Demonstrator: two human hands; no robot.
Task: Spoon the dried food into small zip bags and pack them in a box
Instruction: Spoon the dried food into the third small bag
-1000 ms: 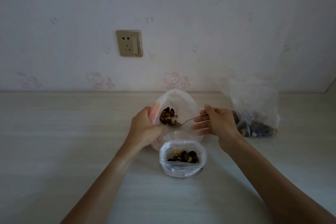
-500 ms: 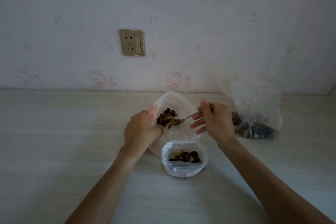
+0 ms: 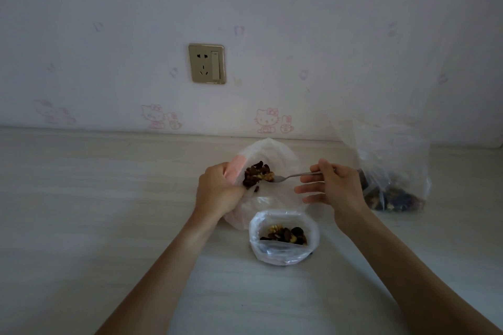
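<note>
Your left hand (image 3: 217,193) is clamped on the gathered rim of a translucent white plastic zip bag with a pink closure strip (image 3: 272,155), holding its mouth tipped open toward your right. Your right hand (image 3: 330,185) pinches the handle of a slim metal spoon (image 3: 291,177) between thumb and forefinger, with the other fingers spread loose below it.

The relation that matters is the spoon's line. Its long axis runs nearly level, left to right, with the bowl at the left end, just inside the bag's mouth and touching the dark brown and tan dried food (image 3: 257,175) heaped there. The bag lies to the left of the spoon hand, so the coming stroke travels along the handle's axis, leftward and slightly down. The left hand is the nearer one to the heap, just beside it; the right hand stands off at the far end of the handle.

By count, there are three bags and one spoon. The second is a small clear bag standing open (image 3: 283,236) on the pale wood-grain tabletop (image 3: 109,212), just in front of the held bag and between your forearms, with a shallow layer of dried food in its bottom. The third is a larger clear plastic bag (image 3: 394,171) slumped against the wall to your right, well apart from the spoon, with dark dried food pooled in its base. No box is in view, so packing looks like a later step.
</note>
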